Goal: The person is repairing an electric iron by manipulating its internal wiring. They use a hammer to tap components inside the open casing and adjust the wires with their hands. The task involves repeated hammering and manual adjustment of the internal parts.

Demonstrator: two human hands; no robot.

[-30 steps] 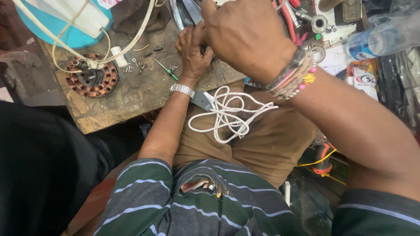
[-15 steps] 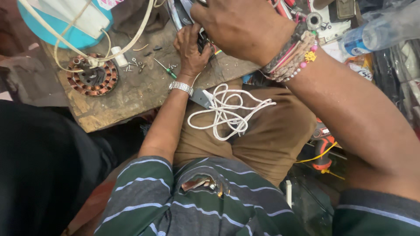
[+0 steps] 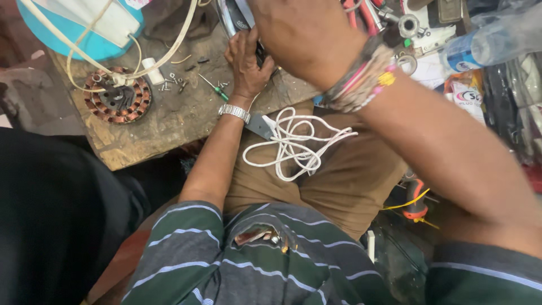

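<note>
At the top centre of the frame both hands work on a dark appliance with a shiny metal edge [image 3: 234,17], which lies at the far edge of the worn wooden bench [image 3: 169,121]. The left hand [image 3: 245,59], with a metal watch [image 3: 234,113] on its wrist, curls around the appliance's near side, fingers closed against it. The right hand [image 3: 307,36] covers the thing from above, with a bundle of bead and thread bracelets [image 3: 361,85] on its wrist; whether its fingers grip a tool or the appliance itself I cannot tell, because the back of the hand hides them.

The work looks to be in the middle. A handful of loose screws [image 3: 169,85] lies on the bench in the upper left, with one green-handled screwdriver [image 3: 217,90] just beside them, which suggests the appliance is opened up and not yet put back together. One white cord [image 3: 296,144], loosely coiled, lies on the person's lap at the centre, with a grey plug [image 3: 261,125] at its end, plugged into nothing.

Counted: two hands, one appliance, one screwdriver, one white cord, one plug. At the upper left sits one copper-wound motor coil [image 3: 116,101], below one blue and white housing [image 3: 79,25]. One clear plastic bottle [image 3: 491,36] lies at the upper right. The screws are too small to count exactly.
</note>
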